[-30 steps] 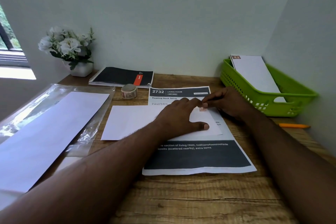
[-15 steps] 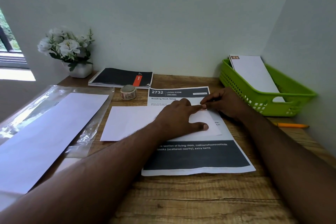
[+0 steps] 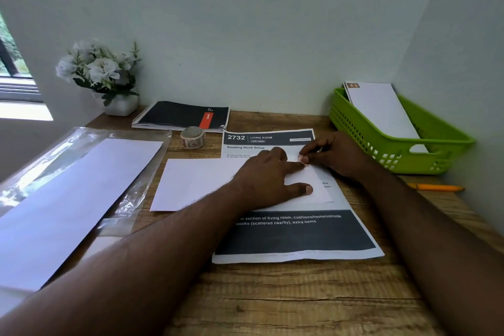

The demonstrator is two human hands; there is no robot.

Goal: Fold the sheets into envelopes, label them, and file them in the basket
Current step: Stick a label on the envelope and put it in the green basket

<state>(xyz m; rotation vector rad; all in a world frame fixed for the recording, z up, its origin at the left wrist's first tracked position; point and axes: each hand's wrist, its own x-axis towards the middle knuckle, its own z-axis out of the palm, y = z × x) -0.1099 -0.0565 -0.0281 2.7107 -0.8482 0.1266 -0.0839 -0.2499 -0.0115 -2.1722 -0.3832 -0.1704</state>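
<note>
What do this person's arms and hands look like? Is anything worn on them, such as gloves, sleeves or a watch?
Nothing worn shows. The left hand and right hand are bare, without gloves, and no ring is visible on the fingers that show. Both forearms are bare as far as the picture's edge: no sleeves, watch or wristband in view. The fingernails look short and plain.

The near part of the wooden desk (image 3: 300,303) is lying bare, so a hand is having room there. The green basket (image 3: 387,155) is blocking the right side, with an orange pen (image 3: 436,187) lying below it. The tape roll (image 3: 192,137), the notebook (image 3: 181,116) and the flower pot (image 3: 120,103) are filling the back. The plastic sleeve (image 3: 131,199) is covering the left.
</note>
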